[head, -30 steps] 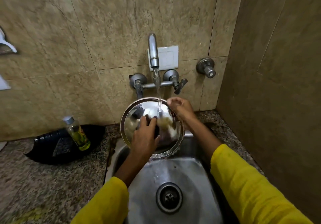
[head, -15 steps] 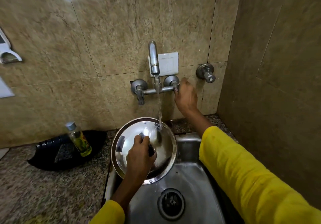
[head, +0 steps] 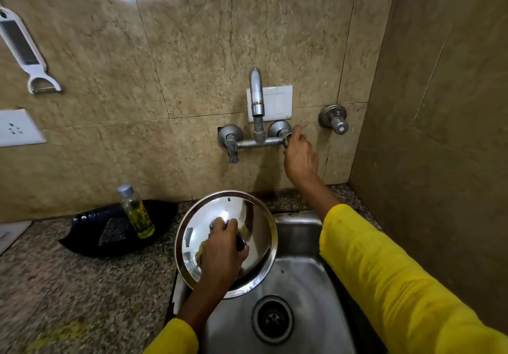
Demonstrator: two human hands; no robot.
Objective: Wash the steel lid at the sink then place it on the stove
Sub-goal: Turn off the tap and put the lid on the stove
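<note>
The round steel lid [head: 202, 224] is held tilted over the left edge of the steel sink [head: 305, 293], shiny underside toward me. My left hand [head: 220, 254] grips its black knob in the middle. My right hand [head: 299, 156] is up at the wall, fingers closed around the right tap handle of the faucet [head: 257, 98]. No water runs from the spout. The stove is out of view.
A small bottle of yellow liquid [head: 136, 212] stands on a black tray [head: 90, 235] left of the sink, on the speckled granite counter [head: 68, 285]. A white peeler [head: 24, 51] hangs on the tiled wall. A side wall closes in on the right.
The water stream has stopped. My right hand left the lid and went up to the right tap handle. My left hand lowered the lid toward the sink's left edge.
</note>
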